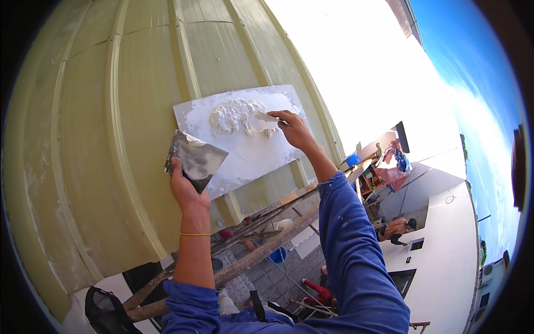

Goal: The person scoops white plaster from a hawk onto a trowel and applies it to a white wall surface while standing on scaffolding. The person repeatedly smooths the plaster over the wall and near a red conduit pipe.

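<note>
A white, plaster-smeared board [245, 156] lies on a ribbed, yellow-green metal sheet surface. A lumpy mound of wet white plaster [231, 116] sits on its far half. My right hand [296, 132] is closed round a putty knife [263, 117], whose blade is at the right side of the mound. To the left, my left hand [189, 186] grips a dark grey square plate [194, 157] by its near left edge, thumb on top; the other fingers are hidden beneath. White plaster coats part of that plate, and it overlaps the board's left edge.
Raised ribs run along the metal sheets [83, 156]. Beyond the near edge, wooden poles [272, 245] cross above a paved ground far below, with a blue bucket [277, 255]. Another person [396, 228] is by the white wall at right. A black mesh item [105, 312] is lower left.
</note>
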The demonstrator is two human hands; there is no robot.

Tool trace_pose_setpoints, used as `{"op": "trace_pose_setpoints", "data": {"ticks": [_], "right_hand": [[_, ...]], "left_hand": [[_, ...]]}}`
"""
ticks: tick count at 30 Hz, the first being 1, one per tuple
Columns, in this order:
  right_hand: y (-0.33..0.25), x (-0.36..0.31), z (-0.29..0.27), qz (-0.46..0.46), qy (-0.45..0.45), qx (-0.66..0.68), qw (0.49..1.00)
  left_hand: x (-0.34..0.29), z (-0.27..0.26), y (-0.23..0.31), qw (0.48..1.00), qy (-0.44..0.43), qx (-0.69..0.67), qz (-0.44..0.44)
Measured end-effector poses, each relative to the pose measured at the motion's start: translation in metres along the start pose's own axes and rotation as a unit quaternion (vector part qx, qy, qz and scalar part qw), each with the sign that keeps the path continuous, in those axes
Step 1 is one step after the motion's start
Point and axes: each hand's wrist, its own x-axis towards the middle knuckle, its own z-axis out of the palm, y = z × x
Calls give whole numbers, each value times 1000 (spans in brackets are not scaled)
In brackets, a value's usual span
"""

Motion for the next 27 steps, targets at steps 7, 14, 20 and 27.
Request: {"op": "trace_pose_setpoints", "data": {"ticks": [7,14,20,27], "right_hand": [[-5,-11,23,-62,-22,-232,971],[14,-22,-2,14,-120,-133,984],[16,-28,-11,133,-24,204,969],[-4,-34,-2,124,8,466,876]], "left_hand": [[-1,1,-1,998,29,5,-51],[5,-3,-2,998,2,17,-56],[-2,2,2,994,33,108,6],[-3,-1,-10,986,-65,123,-87]]}}
